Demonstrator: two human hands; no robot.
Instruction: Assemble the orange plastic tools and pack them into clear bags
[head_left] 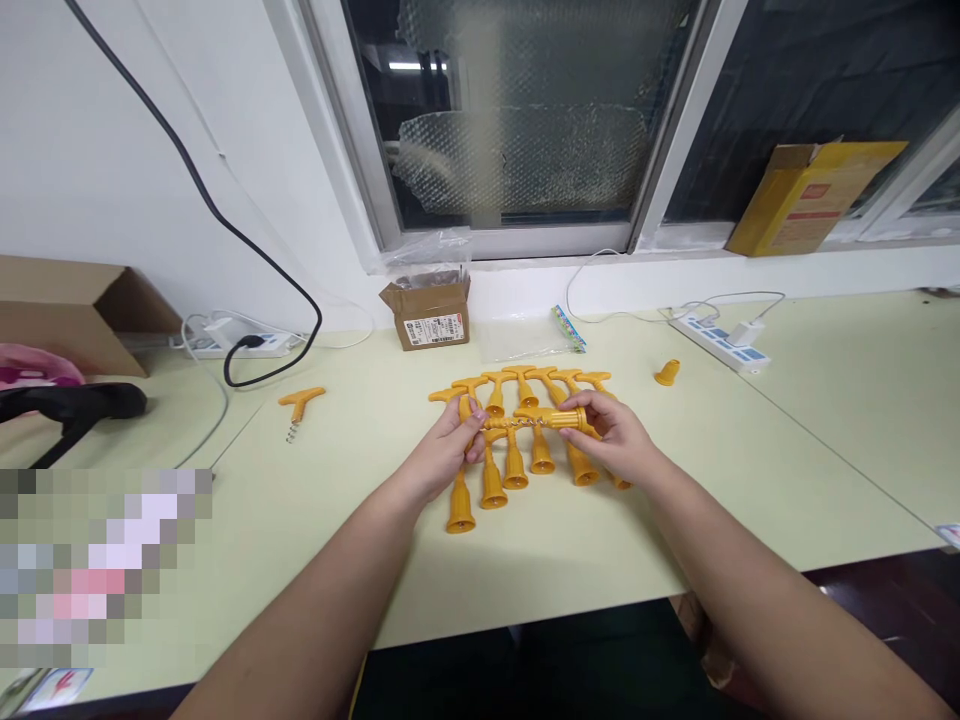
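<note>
My left hand (444, 450) is closed around the yellow T-shaped handle of a corkscrew, whose metal spiral (514, 423) points right. My right hand (619, 438) grips a yellow bell-shaped sleeve (566, 419), level with the spiral; the spiral's tip is at or just inside the sleeve's narrow end, I cannot tell which. Beneath and around my hands, several yellow corkscrews with sleeves (514, 470) lie in two curved rows, partly hidden by my fingers. Off to the left lies a bare corkscrew (301, 402) with its spiral showing. A loose yellow sleeve (667, 373) is at the right.
Against the wall stand a small cardboard box (435, 318) and a clear plastic bag (525, 340). Power strips with cables lie at the left (259, 345) and right (724, 343). A black object (97, 402) and a larger carton (67, 300) occupy the left side.
</note>
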